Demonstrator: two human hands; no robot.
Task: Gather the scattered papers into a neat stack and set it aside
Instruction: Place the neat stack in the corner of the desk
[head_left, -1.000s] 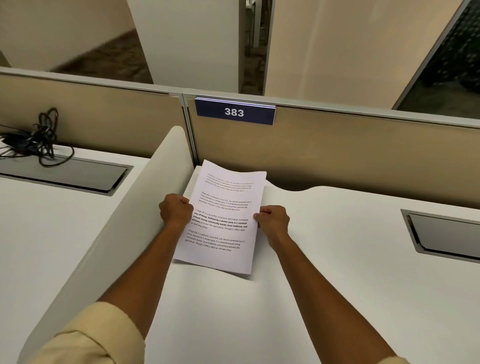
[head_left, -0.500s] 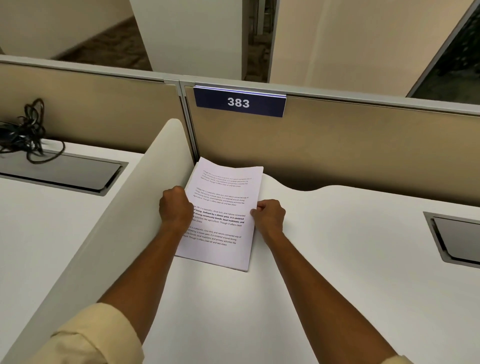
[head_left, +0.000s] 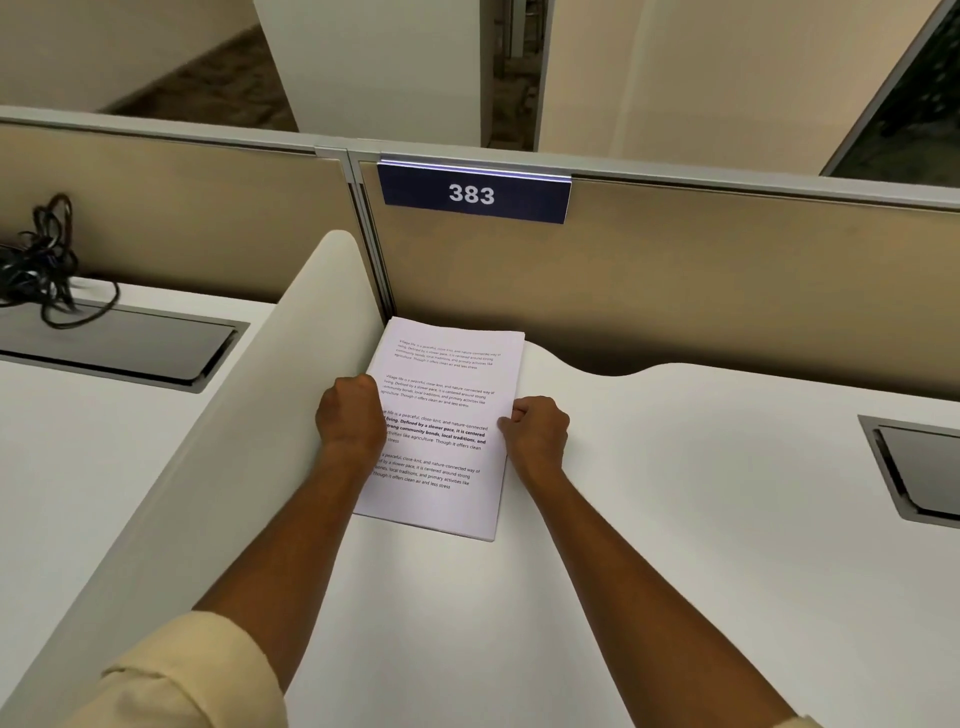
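A stack of printed white papers lies flat on the white desk, in the back left corner against the white side divider. My left hand grips the stack's left edge with curled fingers. My right hand pinches the right edge, its knuckles on the desk. The sheets look squared up, with only a thin edge showing at the bottom.
A tan partition with a blue "383" sign runs along the back. A grey cable hatch is set into the desk at right. On the neighbouring desk at left sit another hatch and a tangle of black cables.
The stack has gone from tilted and lifted to lying flat, pushed back into the corner by the divider. Both hands kept their hold on its edges.
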